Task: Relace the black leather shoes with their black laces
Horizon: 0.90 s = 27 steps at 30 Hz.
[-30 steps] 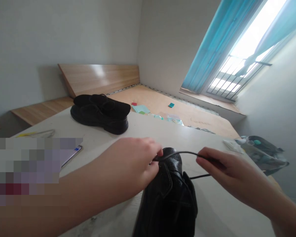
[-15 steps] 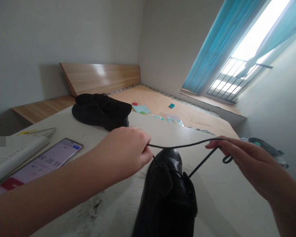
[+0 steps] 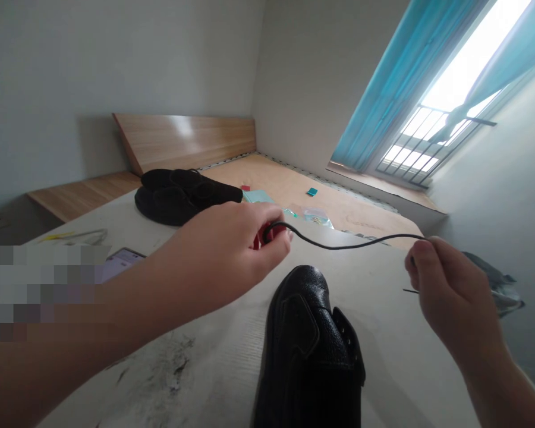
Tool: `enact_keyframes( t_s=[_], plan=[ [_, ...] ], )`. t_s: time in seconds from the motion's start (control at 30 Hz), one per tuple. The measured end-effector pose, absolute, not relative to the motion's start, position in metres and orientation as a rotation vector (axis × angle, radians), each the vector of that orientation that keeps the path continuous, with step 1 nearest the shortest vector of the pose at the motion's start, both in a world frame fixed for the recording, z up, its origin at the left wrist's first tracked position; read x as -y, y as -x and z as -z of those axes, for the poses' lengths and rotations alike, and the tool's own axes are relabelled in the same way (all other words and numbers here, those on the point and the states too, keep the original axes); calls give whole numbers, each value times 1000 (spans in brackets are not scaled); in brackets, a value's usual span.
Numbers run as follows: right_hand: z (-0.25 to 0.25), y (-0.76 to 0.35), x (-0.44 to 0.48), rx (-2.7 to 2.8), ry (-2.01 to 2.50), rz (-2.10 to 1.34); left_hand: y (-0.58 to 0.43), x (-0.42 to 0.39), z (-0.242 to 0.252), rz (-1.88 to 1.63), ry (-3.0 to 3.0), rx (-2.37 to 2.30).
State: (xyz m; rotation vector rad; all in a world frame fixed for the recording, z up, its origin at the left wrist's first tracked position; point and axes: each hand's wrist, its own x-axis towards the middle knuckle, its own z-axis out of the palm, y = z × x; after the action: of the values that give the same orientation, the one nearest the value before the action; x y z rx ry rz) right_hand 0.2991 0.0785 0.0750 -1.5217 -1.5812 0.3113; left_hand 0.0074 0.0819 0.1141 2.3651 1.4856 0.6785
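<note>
Remotely, I held the black lace (image 3: 334,248) with left hand (image 3: 238,246) and right hand (image 3: 452,288), clear of the nearer shoe (image 3: 310,356).

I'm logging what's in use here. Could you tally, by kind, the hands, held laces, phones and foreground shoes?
Hands: 2 (left hand and right hand)
Held laces: 1, the black lace between the hands
Phones: 1, the phone, mostly hidden
Foreground shoes: 1, the black shoe
Total: 5
</note>
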Motion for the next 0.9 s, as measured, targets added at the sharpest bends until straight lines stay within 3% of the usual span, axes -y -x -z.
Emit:
enact_keyframes(
  t_s=[0.27,0.47,0.53,0.73,0.9],
  plan=[
    [-75,-266,-35,1929,1157,-810,-22,-55,-109,-773,-2208,-737],
    [-77,-258,-21,1866,1074,-1344,-33,-42,-103,-784,-2395,-619],
    [-80,-266,-25,1707,1205,-1286,-34,-40,-101,-759,-2439,-675],
    [-90,-304,-62,1733,1529,-523,-36,-43,-87,-611,-2613,-655],
    [-68,-298,-69,2359,1643,-665,-43,-48,-73,-390,-2775,-605]
  ],
)
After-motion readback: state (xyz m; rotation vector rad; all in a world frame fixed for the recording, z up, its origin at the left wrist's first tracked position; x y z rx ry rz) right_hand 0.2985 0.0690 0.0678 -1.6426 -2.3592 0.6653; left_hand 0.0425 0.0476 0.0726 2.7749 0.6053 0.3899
